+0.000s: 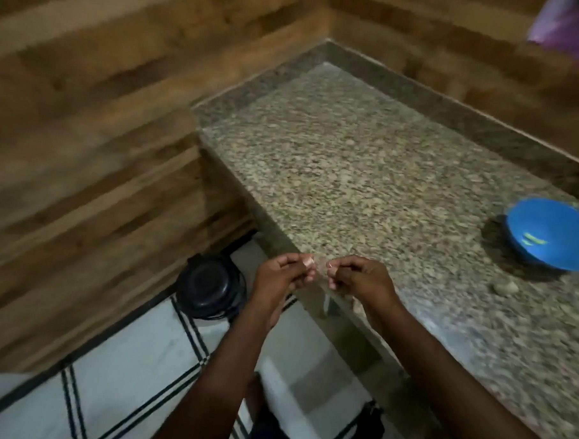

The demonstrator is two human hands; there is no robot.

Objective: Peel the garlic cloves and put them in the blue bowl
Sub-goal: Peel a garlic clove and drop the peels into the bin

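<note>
My left hand (284, 274) and my right hand (358, 277) are held close together over the front left corner of the granite counter (350, 155), fingers curled. The left fingertips pinch a small pale garlic clove (309, 260). The right fingertips pinch what looks like a thin bit of skin (329, 265) coming off it; blur hides the detail. The blue bowl (546, 230) stands at the counter's right, with small yellowish pieces inside. Near the bowl, a pale garlic piece (506, 287) lies on the counter.
A black round pot-like object (209, 288) sits on the white tiled floor (126, 361) left of the counter. Wood-panelled walls (86, 127) run along the left and back. A purple thing (572, 26) shows at the top right corner.
</note>
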